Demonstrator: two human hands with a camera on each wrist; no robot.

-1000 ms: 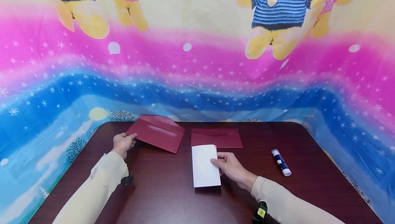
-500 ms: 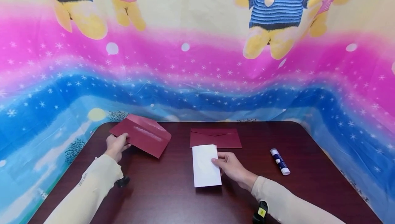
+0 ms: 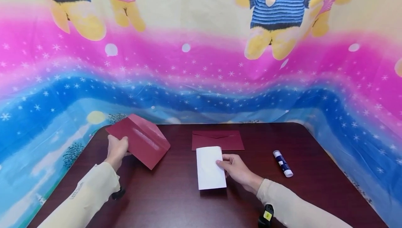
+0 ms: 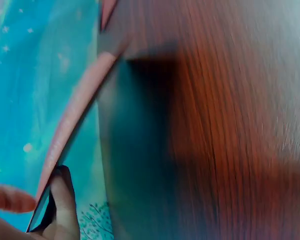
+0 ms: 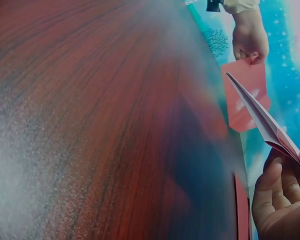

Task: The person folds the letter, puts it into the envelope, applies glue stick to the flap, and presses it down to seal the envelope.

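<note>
At the table's left side my left hand pinches a dark red envelope by its left edge, its flap raised and a shiny strip along the fold. In the left wrist view this envelope appears nearly edge-on, between thumb and fingers. My right hand grips a folded white paper by its right edge, above the middle of the table. Seen from the right wrist, the folded paper has several layers with reddish edges inside. A second red envelope, flap down, lies flat behind the white paper, which stands just in front of it.
A glue stick with white ends and a dark blue label lies on the right of the dark wooden table. Behind the table hangs a colourful curtain with printed bears and snowflakes.
My left hand has moved left with the red envelope, which has tilted and turned so its right corner points lower. The right hand and white paper have stayed almost still.
</note>
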